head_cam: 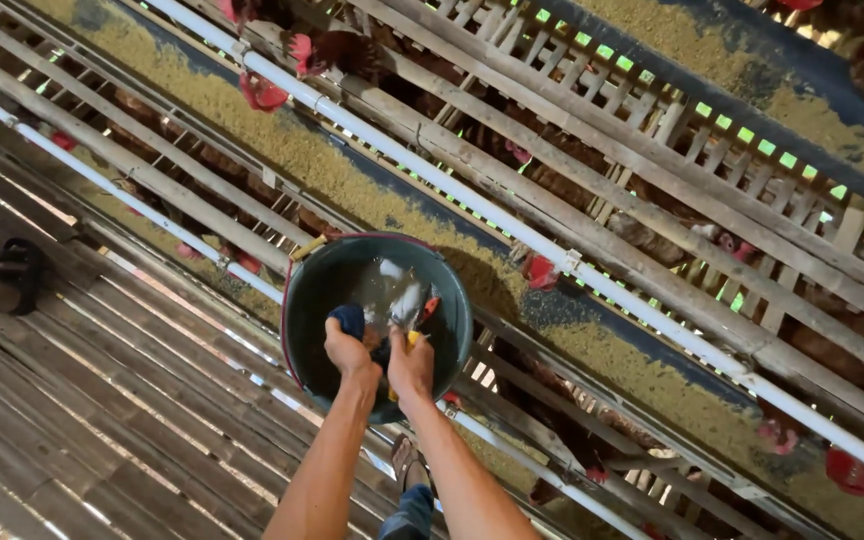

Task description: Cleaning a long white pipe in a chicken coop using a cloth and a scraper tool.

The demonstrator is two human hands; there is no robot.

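Both hands sit inside a round dark-green plastic bucket [304, 300] held against the wooden slatted hen cages [592, 190]. The left hand [345, 350] is closed around a dark blue cloth-like lump [350, 318]. The right hand [411, 365] is curled around a small yellow object [411, 340], mostly covered by the fingers; its kind cannot be made out. Pale and red items [407, 300] lie deeper in the bucket, indistinct. A white pipe [432, 175] runs along a long feed trough of yellowish grain [302, 150]. Red-combed brown hens [542, 270] show only partly behind the bars. The slatted wooden floor [102, 400] lies below.
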